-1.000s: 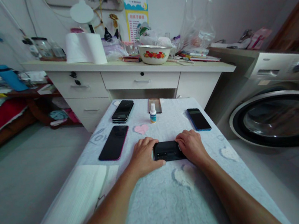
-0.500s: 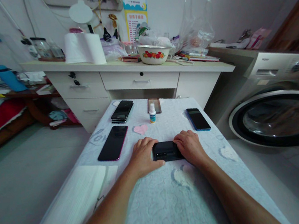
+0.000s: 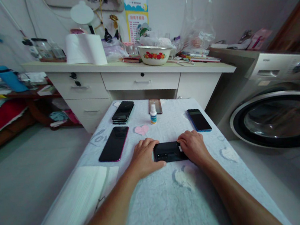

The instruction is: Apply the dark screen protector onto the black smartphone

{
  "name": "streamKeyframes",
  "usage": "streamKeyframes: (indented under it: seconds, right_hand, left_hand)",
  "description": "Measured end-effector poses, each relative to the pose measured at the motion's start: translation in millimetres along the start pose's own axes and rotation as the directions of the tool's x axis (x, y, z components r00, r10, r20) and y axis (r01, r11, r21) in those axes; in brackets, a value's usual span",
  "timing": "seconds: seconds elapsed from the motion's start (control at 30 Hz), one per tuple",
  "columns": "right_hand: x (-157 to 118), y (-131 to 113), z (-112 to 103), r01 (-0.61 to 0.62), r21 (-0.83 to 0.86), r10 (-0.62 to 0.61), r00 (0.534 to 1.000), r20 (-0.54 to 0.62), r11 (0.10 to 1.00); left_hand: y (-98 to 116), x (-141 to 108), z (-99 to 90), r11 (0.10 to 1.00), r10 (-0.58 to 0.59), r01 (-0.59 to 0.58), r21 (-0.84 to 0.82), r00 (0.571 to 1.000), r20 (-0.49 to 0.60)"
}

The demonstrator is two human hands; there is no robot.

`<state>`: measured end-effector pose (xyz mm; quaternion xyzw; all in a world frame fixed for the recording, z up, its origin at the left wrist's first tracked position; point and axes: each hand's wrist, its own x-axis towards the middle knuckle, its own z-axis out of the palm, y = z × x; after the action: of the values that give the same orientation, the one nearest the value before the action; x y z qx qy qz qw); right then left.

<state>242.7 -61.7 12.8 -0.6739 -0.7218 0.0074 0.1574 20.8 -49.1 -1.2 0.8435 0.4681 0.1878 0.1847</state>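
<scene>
A black phone lies on the table, long side across, its back with the camera bump facing up. My left hand grips its left end, fingers at the far edge and thumb along the near edge. Over the right end, my right hand is closed with curled fingers touching the phone; its thumb is hidden. A small pale patch shows beside those fingertips, too small to name. Beyond the hands stands a small white spray bottle with a blue and yellow label.
On the patterned tablecloth lie a phone with a pink edge, a stack of phones, a blue-edged phone and a phone case. A white desk stands behind, a washing machine to the right.
My right hand has slid slightly right along the phone, uncovering more of its back and the small pale patch. My left hand and the phone have stayed in place.
</scene>
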Motion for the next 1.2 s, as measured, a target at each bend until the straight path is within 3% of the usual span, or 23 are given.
streamKeyframes:
  seconds: [0.2,0.83,1.2]
  right_hand:
    - [0,1,1,-0.032,-0.023,0.032,0.999,-0.001,0.999]
    - [-1,-13,-2,0.097,0.056,-0.100,0.993,0.056,0.994]
    - [0,-5,-2,0.059,-0.004,-0.059,0.998,0.037,0.998]
  left_hand:
    - [0,0,-0.3,1.000,-0.011,0.011,-0.006,1.000,0.009]
    - [1,0,-1.0,1.000,-0.003,0.003,-0.003,1.000,0.001]
    - [1,-1,-0.7,1.000,-0.002,0.002,-0.015,1.000,0.000]
